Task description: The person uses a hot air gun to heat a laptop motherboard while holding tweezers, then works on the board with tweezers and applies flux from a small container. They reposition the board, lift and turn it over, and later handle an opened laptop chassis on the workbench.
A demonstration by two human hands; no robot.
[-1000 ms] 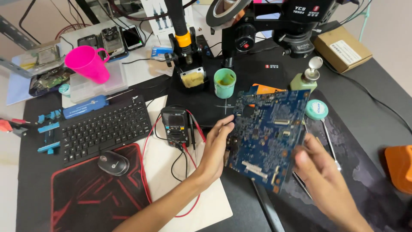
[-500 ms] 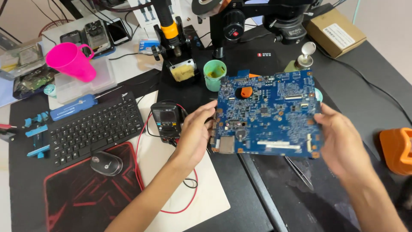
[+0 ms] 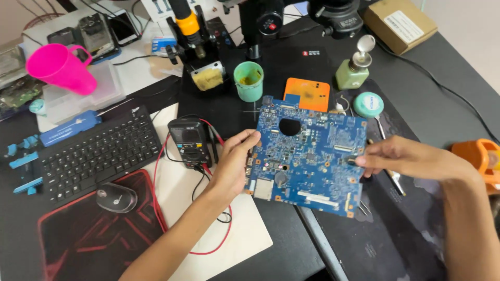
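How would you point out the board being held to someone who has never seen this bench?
Start at the black keyboard on the left and go right past the meter. The blue circuit board hangs between the left hand and right hand, the only blue slab with a round hole.

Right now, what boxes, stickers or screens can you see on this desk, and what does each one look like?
Brown cardboard box: far right corner, flat and rectangular, with a white label on top.
Black handheld meter: middle of the desk, just left of the left hand, with a dark blank screen and red leads.
Dark phones: far left, lying flat, screens off.
Round teal tin: right of the orange pad, with a pale label on its lid.
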